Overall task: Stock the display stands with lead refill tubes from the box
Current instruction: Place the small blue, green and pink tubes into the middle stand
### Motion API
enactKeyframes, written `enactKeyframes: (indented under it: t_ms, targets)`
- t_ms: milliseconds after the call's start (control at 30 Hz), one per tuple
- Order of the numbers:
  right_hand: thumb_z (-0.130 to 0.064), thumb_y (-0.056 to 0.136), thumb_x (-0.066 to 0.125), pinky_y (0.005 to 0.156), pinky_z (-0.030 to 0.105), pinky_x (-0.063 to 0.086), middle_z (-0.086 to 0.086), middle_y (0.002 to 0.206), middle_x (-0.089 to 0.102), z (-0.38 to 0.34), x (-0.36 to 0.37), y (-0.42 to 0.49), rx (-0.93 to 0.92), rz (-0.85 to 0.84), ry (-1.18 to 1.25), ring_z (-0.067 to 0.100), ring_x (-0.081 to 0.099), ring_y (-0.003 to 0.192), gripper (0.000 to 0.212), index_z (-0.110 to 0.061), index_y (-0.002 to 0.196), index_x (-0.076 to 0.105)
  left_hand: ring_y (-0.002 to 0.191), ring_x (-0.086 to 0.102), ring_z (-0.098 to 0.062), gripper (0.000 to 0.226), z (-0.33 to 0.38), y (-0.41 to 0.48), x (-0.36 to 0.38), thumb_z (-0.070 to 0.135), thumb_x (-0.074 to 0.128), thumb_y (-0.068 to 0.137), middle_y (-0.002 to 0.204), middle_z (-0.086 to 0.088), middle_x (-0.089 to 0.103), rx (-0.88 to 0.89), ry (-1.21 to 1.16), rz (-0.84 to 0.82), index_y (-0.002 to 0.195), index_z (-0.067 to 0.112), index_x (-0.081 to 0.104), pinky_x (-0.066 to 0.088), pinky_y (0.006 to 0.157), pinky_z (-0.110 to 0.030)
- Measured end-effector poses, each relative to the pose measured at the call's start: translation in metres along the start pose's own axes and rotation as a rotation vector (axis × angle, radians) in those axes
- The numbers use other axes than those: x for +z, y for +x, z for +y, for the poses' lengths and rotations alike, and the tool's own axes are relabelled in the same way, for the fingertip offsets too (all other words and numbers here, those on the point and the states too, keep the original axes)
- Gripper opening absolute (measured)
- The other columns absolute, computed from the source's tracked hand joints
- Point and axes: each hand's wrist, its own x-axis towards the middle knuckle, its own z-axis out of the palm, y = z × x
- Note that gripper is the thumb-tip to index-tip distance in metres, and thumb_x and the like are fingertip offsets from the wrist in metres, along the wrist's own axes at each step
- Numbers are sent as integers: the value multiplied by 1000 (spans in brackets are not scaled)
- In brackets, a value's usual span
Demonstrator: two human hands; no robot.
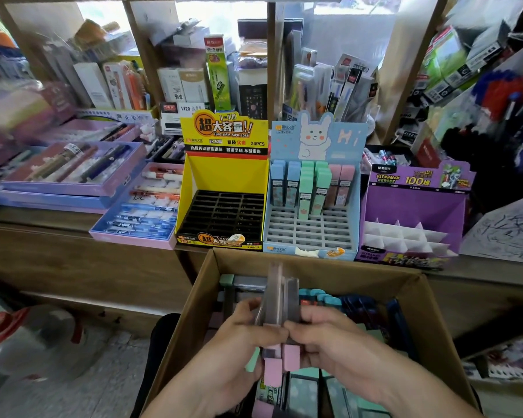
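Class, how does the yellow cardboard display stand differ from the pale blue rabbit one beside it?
The yellow cardboard stand has a black slot grid; the pale blue stand a grey one. The yellow stand is empty; the blue stand's back rows hold pastel tubes. Both have printed headers.

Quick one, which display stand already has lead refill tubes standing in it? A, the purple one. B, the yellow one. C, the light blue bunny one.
C: the light blue bunny stand has blue, green and pink tubes upright in its back rows, while the yellow stand and the purple stand show only bare slots.
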Motion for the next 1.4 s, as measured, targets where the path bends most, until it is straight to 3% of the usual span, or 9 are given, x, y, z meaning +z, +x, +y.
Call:
enactKeyframes:
  t_ms: [233,433,633,767,867,1033,1200,1300,1400]
  targets:
    - [-18,100,66,74,26,59,13,105,79,-4,1,-4,-39,-17,-14,19,76,90,18,-15,111,81,91,76,-30,36,-3,-1,4,5,76,67,105,-18,77,55,-69,7,100,16,80,60,66,-32]
    - [-11,95,73,73,34,62,17,100,79,0,3,-4,-87,77,-14,28,78,90,16,-11,110,78,78,77,-27,24,-5,-4,8,4,71,84,97,-18,78,61,-106,98,106,10,77,60,59,-32]
    - [-13,93,74,68,34,62,21,96,78,-4,-3,-4,-131,198,86,32,77,84,19,1,106,73,87,75,-35,26,-14,-1,3,3,69,90,99,-19,77,149,-51,175,116,7,65,61,63,-37]
    - [-26,86,79,84,41,55,22,102,77,-3,-9,-2,-181,245,121,39,71,92,27,-1,98,77,57,64,-26,23,-18,-1,2,-1,66,92,73,-16,69,244,63,177,113,-1,56,54,51,-33]
    - [-28,80,81,84,44,46,19,95,75,-2,-10,0,-208,248,198,29,63,85,26,-4,91,77,50,56,-20,24,-18,-1,1,-3,66,90,62,-12,60,262,111,135,111,-6,55,48,46,-28]
    - [-23,78,79,64,27,55,16,94,78,-2,-12,0,-238,270,278,18,70,74,34,0,102,75,46,51,-21,36,-15,-2,-1,11,72,79,58,-16,57,270,72,104,107,-7,56,46,45,-27]
    - [-17,74,82,60,27,59,24,99,77,-1,-10,-2,-193,218,300,26,75,77,42,3,109,73,49,54,-17,30,-18,2,-4,2,72,85,61,-11,60,336,61,157,108,-10,57,45,44,-25]
    - [-28,80,80,53,27,55,22,94,75,-7,-13,-6,-173,220,261,28,73,71,43,0,112,72,54,54,-20,26,-19,4,-12,-1,73,86,67,-16,57,374,71,204,106,-6,58,45,46,-27]
    - [-45,89,72,40,25,41,16,73,64,-11,-22,-9,-127,240,195,21,57,48,47,-5,114,72,59,55,-23,30,-20,5,-20,7,78,82,70,-19,59,412,109,202,106,0,61,48,51,-30]
